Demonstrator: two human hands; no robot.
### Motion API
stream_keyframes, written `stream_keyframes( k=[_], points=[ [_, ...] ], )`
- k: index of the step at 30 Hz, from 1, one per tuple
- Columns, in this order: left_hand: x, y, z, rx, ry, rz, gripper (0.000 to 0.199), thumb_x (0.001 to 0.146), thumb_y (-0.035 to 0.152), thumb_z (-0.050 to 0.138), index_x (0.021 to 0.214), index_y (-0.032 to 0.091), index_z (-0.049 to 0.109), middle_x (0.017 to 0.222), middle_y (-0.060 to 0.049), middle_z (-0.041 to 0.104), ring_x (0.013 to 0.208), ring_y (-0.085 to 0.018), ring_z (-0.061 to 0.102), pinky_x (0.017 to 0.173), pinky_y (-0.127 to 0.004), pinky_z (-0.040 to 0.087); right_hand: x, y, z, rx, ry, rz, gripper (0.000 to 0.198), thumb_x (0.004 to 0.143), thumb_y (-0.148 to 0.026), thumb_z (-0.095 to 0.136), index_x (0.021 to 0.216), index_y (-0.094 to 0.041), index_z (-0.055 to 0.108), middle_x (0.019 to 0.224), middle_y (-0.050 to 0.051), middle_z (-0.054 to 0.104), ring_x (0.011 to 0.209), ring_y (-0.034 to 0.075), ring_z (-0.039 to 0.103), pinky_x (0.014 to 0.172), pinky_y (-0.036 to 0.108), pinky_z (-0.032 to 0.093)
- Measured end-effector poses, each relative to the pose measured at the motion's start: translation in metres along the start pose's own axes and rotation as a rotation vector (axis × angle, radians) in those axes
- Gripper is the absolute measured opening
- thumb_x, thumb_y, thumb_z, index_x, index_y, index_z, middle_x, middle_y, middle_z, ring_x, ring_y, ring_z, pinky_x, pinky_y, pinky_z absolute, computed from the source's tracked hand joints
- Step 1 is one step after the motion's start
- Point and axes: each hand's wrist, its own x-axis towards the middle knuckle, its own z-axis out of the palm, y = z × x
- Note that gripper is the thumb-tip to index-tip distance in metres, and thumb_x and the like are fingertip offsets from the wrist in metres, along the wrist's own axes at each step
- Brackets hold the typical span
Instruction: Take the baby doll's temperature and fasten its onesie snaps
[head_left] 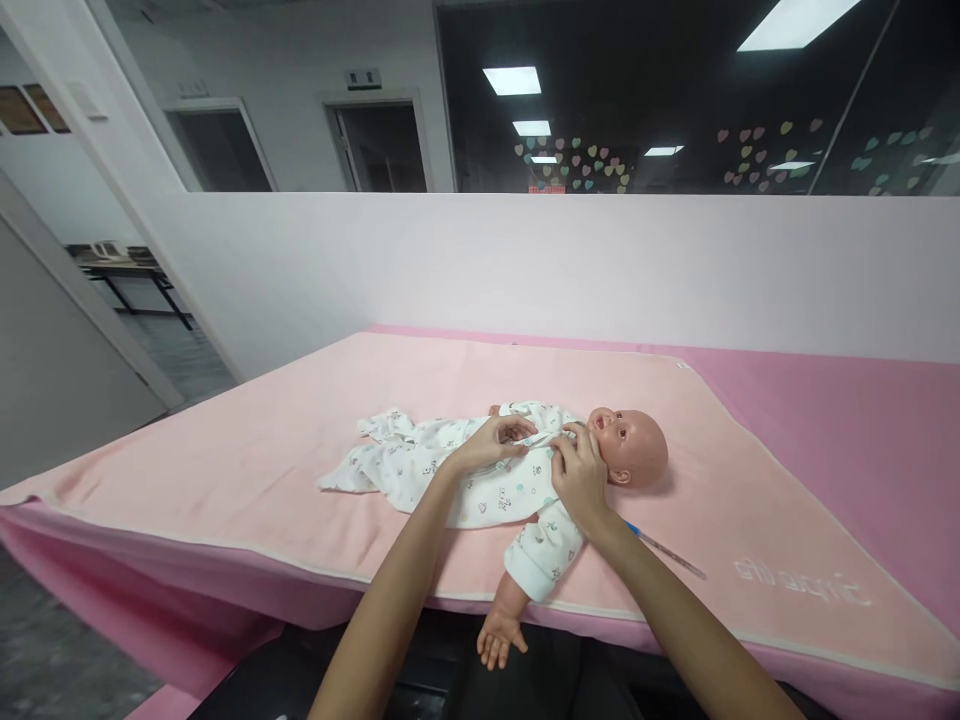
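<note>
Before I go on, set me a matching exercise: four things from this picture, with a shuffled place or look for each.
1. Doll's head
2. Outfit
3. Thin rod
4. Blanket

A. blue at one end
B. peach, spread over the pink cloth
C. bare, beside the right hand
D. white with small prints, the left hand at its front

Pairs: 1-C, 2-D, 3-A, 4-B

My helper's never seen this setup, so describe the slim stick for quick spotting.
Find the peach blanket, then the doll on it. Below its bald head in view, beside the right forearm, lies the slim stick, set apart by its bright blue end.
</note>
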Motion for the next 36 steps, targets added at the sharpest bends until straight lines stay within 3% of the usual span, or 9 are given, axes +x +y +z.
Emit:
stream_keyframes(
  k=[5, 11, 16, 20, 23, 30, 36],
  points=[
    [0.001, -0.01, 0.003, -0.177, 0.107, -0.014, 0.024, 0.066, 0.025, 0.066, 0.087, 0.014, 0.061, 0.079, -0.002, 0.056, 0.076, -0.013, 0.051, 0.072, -0.026, 0.041, 0.012, -0.011, 0.005, -0.1, -0.115, -0.169, 0.017, 0.077, -0.012, 0.045, 0.081, -0.018, 0.06, 0.114, 0.011, 0.051, 0.105, 0.026, 0.043, 0.086, 0.042, 0.037],
    [-0.001, -0.01, 0.003, -0.197, 0.248, -0.01, 0.02, 0.066, 0.023, 0.065, 0.085, 0.015, 0.064, 0.088, -0.004, 0.061, 0.089, -0.016, 0.053, 0.082, -0.029, 0.04, 0.024, -0.017, 0.02, -0.137, -0.117, -0.141, 0.011, 0.075, -0.015, 0.048, 0.074, -0.017, 0.059, 0.102, 0.013, 0.056, 0.101, 0.027, 0.044, 0.088, 0.046, 0.033],
    [-0.002, -0.009, 0.002, -0.214, 0.271, -0.03, 0.019, 0.065, 0.021, 0.064, 0.083, 0.017, 0.066, 0.088, -0.003, 0.064, 0.093, -0.018, 0.054, 0.09, -0.033, 0.036, 0.02, -0.014, 0.016, -0.002, -0.146, -0.093, 0.007, 0.073, -0.014, 0.049, 0.074, -0.018, 0.054, 0.089, 0.008, 0.056, 0.089, 0.022, 0.047, 0.081, 0.039, 0.037],
    [-0.001, -0.011, 0.002, -0.155, 0.257, -0.001, 0.017, 0.065, 0.021, 0.062, 0.081, 0.017, 0.067, 0.077, -0.001, 0.065, 0.088, -0.017, 0.056, 0.102, -0.037, 0.023, 0.019, -0.014, 0.01, 0.188, -0.156, -0.126, 0.013, 0.083, -0.015, 0.04, 0.078, -0.019, 0.051, 0.086, 0.005, 0.056, 0.084, 0.018, 0.048, 0.079, 0.034, 0.038],
    [-0.001, -0.011, 0.002, -0.086, 0.226, 0.03, 0.014, 0.067, 0.022, 0.057, 0.073, 0.018, 0.068, 0.071, 0.001, 0.065, 0.078, -0.015, 0.057, 0.105, -0.037, 0.017, 0.017, -0.015, 0.011, 0.194, -0.142, -0.1, 0.016, 0.088, -0.018, 0.037, 0.081, -0.019, 0.051, 0.082, 0.005, 0.057, 0.08, 0.018, 0.049, 0.076, 0.033, 0.038],
    [-0.004, -0.009, 0.003, -0.017, 0.193, -0.016, 0.017, 0.068, 0.025, 0.055, 0.072, 0.016, 0.069, 0.064, 0.0, 0.062, 0.07, -0.016, 0.053, 0.086, -0.034, 0.037, 0.012, -0.011, 0.019, 0.106, -0.097, -0.116, 0.017, 0.09, -0.021, 0.036, 0.082, -0.02, 0.052, 0.075, 0.004, 0.059, 0.075, 0.018, 0.05, 0.079, 0.035, 0.038],
    [-0.006, -0.006, 0.005, 0.0, 0.151, 0.005, 0.023, 0.073, 0.033, 0.056, 0.073, 0.014, 0.068, 0.064, -0.001, 0.06, 0.068, -0.014, 0.052, 0.071, -0.028, 0.041, 0.013, -0.013, 0.016, 0.11, -0.078, -0.111, 0.016, 0.09, -0.021, 0.038, 0.081, -0.02, 0.051, 0.074, 0.003, 0.059, 0.072, 0.018, 0.05, 0.075, 0.033, 0.039]
  ],
)
